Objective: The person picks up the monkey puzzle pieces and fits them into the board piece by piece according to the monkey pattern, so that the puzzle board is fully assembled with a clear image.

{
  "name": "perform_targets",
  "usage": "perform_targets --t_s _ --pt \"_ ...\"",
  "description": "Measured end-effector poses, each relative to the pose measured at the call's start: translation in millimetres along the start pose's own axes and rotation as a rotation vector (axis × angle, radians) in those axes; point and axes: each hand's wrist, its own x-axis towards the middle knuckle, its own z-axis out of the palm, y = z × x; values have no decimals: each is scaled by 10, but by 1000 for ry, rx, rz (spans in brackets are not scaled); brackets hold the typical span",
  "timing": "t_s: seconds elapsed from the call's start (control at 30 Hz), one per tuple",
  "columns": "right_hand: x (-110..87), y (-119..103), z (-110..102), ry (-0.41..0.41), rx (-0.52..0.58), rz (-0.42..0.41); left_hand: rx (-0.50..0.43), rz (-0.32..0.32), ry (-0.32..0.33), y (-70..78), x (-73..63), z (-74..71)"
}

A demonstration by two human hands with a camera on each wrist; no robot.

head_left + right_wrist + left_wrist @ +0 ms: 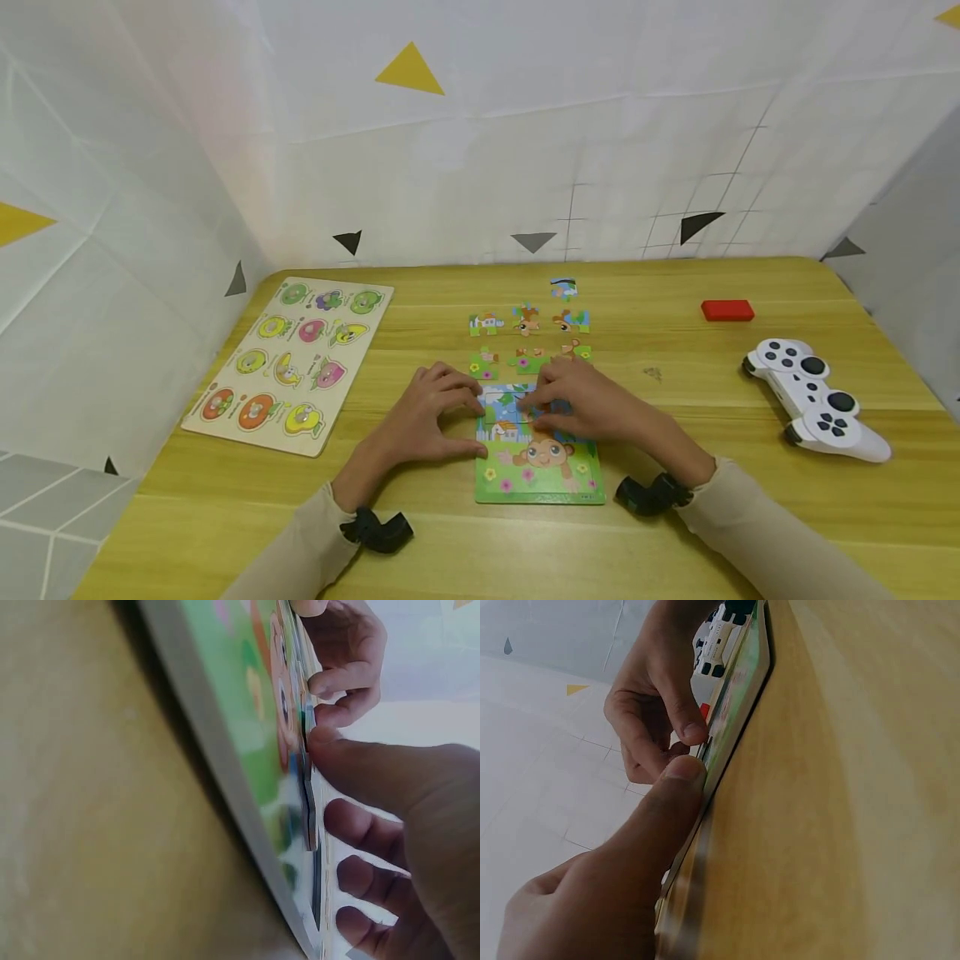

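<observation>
A square jigsaw puzzle board (538, 498) with a cartoon monkey, flowers and a house lies flat on the table, some pieces set in its upper part. My left hand (429, 417) is at the board's left edge, thumb and fingertips spread along it; in the left wrist view the thumb (684, 769) touches the rim. Over the upper middle of the board, my right hand (585, 400) pinches a puzzle piece (517, 403) between thumb and curled fingers. That piece is partly hidden by the fingers. In the right wrist view the right thumb (330, 746) touches a piece edge.
Beyond the board lie several loose puzzle pieces (528, 321) in rough rows. A wooden fruit puzzle board (330, 417) is at the left. To the right are a white game controller (810, 396) and a red block (727, 311). A patterned cloth (480, 167) hangs behind the table.
</observation>
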Motion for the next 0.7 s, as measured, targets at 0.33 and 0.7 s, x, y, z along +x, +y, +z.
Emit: perform_targets --t_s 0.33,0.7 --pt "4 -23 7 -20 -21 24 -3 -3 -1 0 3 -1" --pt "3 -41 15 -13 -4 39 2 -4 -5 20 5 -16"
